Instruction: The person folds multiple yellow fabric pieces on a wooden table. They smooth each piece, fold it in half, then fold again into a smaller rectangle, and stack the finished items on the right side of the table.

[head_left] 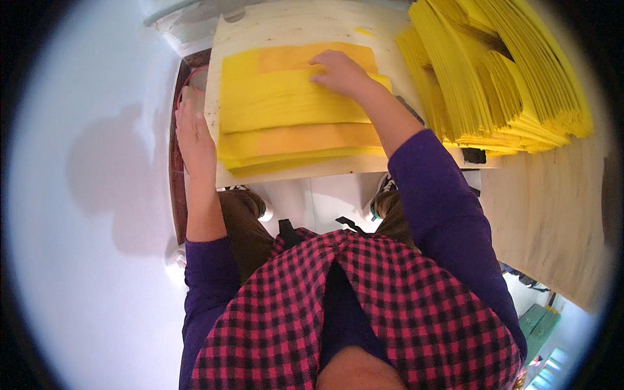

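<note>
Fingers of the left hand point(197, 146) point away from the body, straight and lying close together, just outside the left edge of a pale wooden desk point(299, 26). That hand looks flat and open, with nothing visible in its grasp; whether its side touches the desk edge cannot be told. A reddish-brown frame point(177, 179) runs beside it, below the level of the desk top.

Just right of the left hand, well within reach, lie layered yellow sheets point(292, 107), set with their long axis running left to right across the desk. Orange bands show along their far and near sides, and the nearest edges fan slightly out of line. The material could be cloth or paper.

Over the far right portion of these sheets is the right hand point(344, 75), the nearer of the two, its forearm angling in from the lower right over their right end. Its fingers are loosely bent and spread, a gap showing between thumb and forefinger; they appear to rest on the top layer without gripping it, pointing left across its length.

At far right, apart from that layered set, stands a thick, uneven stack of folded yellow sheets point(474, 84), edges facing the wearer.
</note>
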Action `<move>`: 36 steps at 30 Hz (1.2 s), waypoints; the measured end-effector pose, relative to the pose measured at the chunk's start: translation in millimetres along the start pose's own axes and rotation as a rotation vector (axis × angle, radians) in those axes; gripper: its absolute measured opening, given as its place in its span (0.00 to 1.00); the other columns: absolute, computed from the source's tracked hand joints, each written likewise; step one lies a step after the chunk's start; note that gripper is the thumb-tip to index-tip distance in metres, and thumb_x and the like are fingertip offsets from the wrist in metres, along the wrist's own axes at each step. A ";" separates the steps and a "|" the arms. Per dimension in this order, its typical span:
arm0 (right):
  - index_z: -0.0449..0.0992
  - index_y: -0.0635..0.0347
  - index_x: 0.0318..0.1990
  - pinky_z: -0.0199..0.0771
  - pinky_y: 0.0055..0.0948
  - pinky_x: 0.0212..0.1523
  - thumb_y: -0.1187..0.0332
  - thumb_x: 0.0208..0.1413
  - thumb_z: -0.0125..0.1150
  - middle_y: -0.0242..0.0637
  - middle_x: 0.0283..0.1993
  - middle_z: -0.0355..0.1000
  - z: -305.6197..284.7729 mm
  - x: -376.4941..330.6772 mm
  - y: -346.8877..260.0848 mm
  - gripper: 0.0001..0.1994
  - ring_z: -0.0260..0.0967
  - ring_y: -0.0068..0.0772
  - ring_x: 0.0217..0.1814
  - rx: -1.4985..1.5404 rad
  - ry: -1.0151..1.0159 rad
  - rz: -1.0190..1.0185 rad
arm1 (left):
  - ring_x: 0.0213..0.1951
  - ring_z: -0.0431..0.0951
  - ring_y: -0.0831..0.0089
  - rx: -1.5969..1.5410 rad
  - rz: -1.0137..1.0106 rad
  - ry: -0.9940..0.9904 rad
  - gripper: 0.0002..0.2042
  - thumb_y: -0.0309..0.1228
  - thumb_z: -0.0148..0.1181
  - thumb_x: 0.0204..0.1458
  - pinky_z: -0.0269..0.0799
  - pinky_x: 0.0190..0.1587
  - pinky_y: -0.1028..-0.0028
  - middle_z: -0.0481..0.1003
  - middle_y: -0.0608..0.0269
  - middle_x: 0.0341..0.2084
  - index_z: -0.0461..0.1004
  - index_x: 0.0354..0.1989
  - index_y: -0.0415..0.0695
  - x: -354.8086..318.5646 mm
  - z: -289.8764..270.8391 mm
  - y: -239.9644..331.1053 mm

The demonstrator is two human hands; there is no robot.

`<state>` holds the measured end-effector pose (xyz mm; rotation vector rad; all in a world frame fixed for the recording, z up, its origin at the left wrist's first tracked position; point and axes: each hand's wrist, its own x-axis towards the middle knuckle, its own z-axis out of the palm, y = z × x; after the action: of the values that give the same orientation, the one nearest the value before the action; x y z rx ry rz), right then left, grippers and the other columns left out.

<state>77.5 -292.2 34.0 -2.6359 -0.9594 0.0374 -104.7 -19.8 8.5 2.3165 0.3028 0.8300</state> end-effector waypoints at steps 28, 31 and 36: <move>0.74 0.61 0.49 0.69 0.25 0.48 0.69 0.53 0.60 0.31 0.43 0.76 -177.3 -41.0 -59.5 0.15 0.71 0.22 0.44 0.757 -0.141 -0.182 | 0.63 0.60 0.66 -0.970 -0.133 -0.159 0.25 0.31 0.51 0.59 0.53 0.63 0.70 0.61 0.52 0.61 0.56 0.62 0.35 -15.8 -45.3 103.6; 0.74 0.60 0.49 0.70 0.24 0.49 0.71 0.54 0.60 0.28 0.45 0.75 -176.4 -63.4 -63.4 0.14 0.71 0.19 0.44 1.063 -0.086 -0.201 | 0.64 0.57 0.66 -1.119 -0.038 -0.272 0.31 0.36 0.56 0.57 0.52 0.64 0.69 0.59 0.51 0.62 0.52 0.64 0.35 9.8 -57.5 150.5; 0.74 0.60 0.49 0.69 0.24 0.50 0.71 0.54 0.61 0.26 0.45 0.75 -165.4 -80.9 -68.9 0.14 0.71 0.19 0.44 1.178 0.050 -0.155 | 0.51 0.69 0.74 -1.209 0.095 -0.231 0.21 0.33 0.57 0.57 0.62 0.54 0.75 0.70 0.59 0.50 0.63 0.56 0.35 24.8 -70.2 209.2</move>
<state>-5.1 -343.6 205.0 -1.4701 -0.7591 0.3713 -130.4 -133.9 197.3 1.2515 -0.3472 0.5271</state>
